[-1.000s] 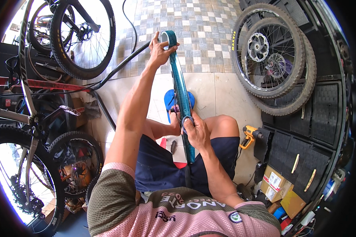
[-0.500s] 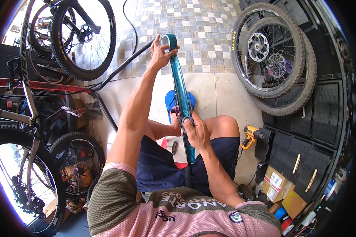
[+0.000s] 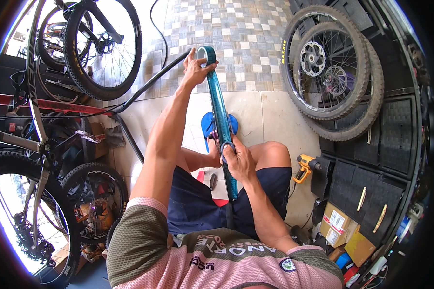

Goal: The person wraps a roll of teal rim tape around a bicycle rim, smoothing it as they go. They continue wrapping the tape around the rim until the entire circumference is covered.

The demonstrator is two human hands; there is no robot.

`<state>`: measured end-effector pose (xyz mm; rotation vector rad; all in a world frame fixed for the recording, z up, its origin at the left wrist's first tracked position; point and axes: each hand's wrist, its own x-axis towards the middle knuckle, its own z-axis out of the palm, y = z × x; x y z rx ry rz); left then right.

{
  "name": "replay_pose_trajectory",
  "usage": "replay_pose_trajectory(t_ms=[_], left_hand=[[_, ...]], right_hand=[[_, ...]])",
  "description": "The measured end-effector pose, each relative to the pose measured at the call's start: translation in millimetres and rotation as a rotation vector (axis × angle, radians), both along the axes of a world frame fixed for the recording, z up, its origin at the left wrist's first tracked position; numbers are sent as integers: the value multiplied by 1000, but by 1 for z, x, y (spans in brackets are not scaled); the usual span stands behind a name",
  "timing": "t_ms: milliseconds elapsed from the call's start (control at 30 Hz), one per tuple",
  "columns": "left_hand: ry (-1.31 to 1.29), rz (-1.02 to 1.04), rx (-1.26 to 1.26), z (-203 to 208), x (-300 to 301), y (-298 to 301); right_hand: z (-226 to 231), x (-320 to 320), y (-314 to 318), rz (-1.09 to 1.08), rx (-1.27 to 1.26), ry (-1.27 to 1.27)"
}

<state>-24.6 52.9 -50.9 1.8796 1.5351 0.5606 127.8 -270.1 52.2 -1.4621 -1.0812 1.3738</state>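
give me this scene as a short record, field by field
left hand: holds roll of teal tape
right hand: closed at the teal strip, thumb over it
strip: runs from roll toward lap
floor, right: yellow power tool near the knee
far right: two bicycle wheels, overlapping
left side: bicycles

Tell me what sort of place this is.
Probably a bicycle workshop: a bike at the left, two loose wheels overlapping at the upper right, and what looks like a yellow heat gun at the right.
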Motion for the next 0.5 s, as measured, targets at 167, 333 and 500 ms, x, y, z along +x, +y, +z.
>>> replay_pose_trajectory(t_ms=[167,333,500], left_hand=[[48,68,-15,3,6,-9],[-112,109,-327,15,12,-4],[-464,251,-539,20,16,-18]], right_hand=[[6,1,1,3,9,-54],[8,9,-2,53,-45,4],[5,18,-3,21,60,-45]])
